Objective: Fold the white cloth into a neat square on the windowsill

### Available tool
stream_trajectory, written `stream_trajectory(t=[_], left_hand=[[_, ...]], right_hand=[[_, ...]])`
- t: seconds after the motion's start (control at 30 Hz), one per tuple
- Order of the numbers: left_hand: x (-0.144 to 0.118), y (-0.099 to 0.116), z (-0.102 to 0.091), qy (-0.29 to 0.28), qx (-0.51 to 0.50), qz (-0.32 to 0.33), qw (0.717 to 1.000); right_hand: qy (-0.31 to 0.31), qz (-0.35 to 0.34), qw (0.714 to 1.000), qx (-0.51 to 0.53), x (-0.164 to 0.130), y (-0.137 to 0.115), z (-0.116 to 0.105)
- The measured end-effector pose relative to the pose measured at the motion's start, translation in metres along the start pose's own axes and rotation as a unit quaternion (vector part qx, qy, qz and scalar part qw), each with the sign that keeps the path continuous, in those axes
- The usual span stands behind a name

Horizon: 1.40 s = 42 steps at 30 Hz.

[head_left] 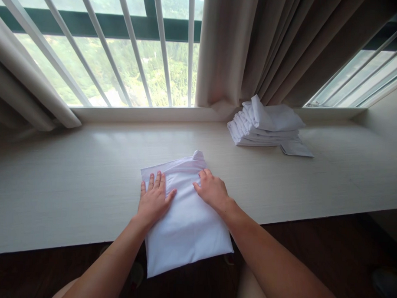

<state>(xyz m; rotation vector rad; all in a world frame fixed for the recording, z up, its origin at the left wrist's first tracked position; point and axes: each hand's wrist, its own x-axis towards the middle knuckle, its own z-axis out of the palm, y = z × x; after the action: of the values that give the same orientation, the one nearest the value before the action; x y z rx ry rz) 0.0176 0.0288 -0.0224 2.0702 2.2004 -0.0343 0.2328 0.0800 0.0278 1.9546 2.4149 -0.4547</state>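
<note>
A white folded cloth lies on the pale ledge, its near part hanging over the front edge. Small creases and a bunched tip show at its far end. My left hand rests flat on the cloth's left side, fingers spread. On the right side, my right hand presses on the cloth near its far right edge, fingers bent and thumb apart. Whether its fingertips grip any fabric cannot be made out.
A stack of folded white cloths stands at the back right of the ledge, against the curtain. White window bars rise behind. Dark floor lies below the front edge.
</note>
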Motion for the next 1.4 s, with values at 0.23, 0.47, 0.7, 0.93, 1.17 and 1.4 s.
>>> stream_trajectory(t=[0.23,0.47,0.7,0.93,1.17,1.4], left_hand=[[0.0,-0.001,0.005,0.014,-0.009,0.0,1.0],[-0.002,-0.002,0.002,-0.022,-0.01,0.01,1.0],[-0.003,0.001,-0.001,-0.022,-0.029,-0.011,0.999],[-0.002,0.0,0.0,0.0,-0.027,-0.006,1.0],[-0.004,0.002,-0.003,-0.006,-0.018,-0.012,1.0],[-0.004,0.002,-0.002,-0.002,-0.016,-0.012,1.0]], right_hand=[[0.062,-0.148,0.987,0.026,0.002,-0.039,0.019],[-0.014,-0.241,0.967,0.078,0.028,-0.075,0.046],[-0.019,-0.218,0.973,0.065,0.058,-0.072,0.059],[0.018,-0.167,0.985,0.034,0.069,-0.057,0.061],[0.03,-0.087,0.996,0.019,0.08,-0.042,0.06],[0.047,-0.016,0.999,0.004,0.09,-0.031,0.058]])
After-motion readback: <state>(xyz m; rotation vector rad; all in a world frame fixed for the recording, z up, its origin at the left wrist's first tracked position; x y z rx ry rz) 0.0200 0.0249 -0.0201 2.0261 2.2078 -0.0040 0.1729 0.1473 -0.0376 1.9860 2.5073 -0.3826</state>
